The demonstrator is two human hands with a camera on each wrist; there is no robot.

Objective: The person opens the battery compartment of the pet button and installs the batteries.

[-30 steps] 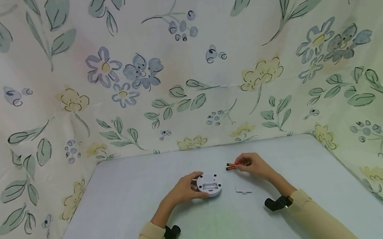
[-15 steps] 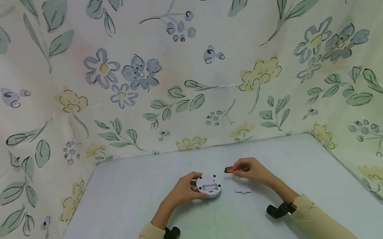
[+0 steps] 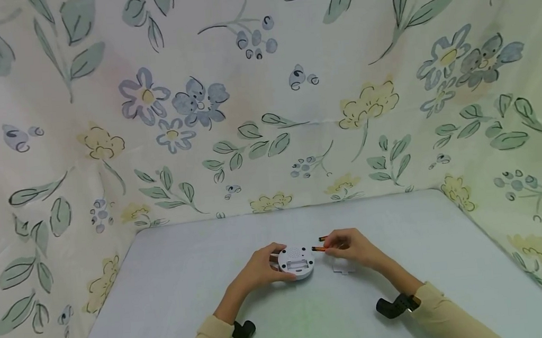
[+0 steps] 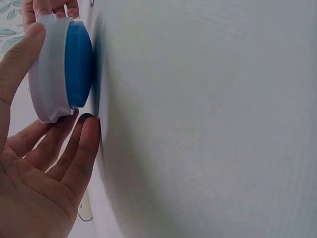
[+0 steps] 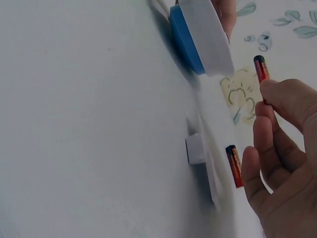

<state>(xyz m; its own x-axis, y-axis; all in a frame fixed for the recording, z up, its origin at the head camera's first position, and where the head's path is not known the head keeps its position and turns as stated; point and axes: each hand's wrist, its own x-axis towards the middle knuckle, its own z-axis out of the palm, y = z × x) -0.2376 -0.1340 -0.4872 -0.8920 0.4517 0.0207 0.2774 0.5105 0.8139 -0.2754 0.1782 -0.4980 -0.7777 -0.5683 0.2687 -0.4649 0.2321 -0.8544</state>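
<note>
My left grip [image 3: 262,268] holds the round device [image 3: 299,253] over the tabletop [image 3: 201,254], its compartment [image 3: 297,265] uncovered but seemingly empty, while my right grip [image 3: 353,245] pinches one battery [image 5: 261,69] just beside it, the other battery [image 5: 234,166] and cover [image 3: 342,268] lying apart, unfitted.

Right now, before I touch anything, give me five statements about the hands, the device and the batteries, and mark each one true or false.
1. The left hand grips a round white-and-blue device. True.
2. The right hand pinches a cylindrical battery. True.
3. The battery compartment is closed. False: it is open, and the battery cover lies on the table.
4. Two batteries sit inside the compartment. False: it is empty; one is in the pinch and the second battery is outside the device.
5. The device's blue side is turned up, away from the table. False: it faces down, toward the table.
</note>
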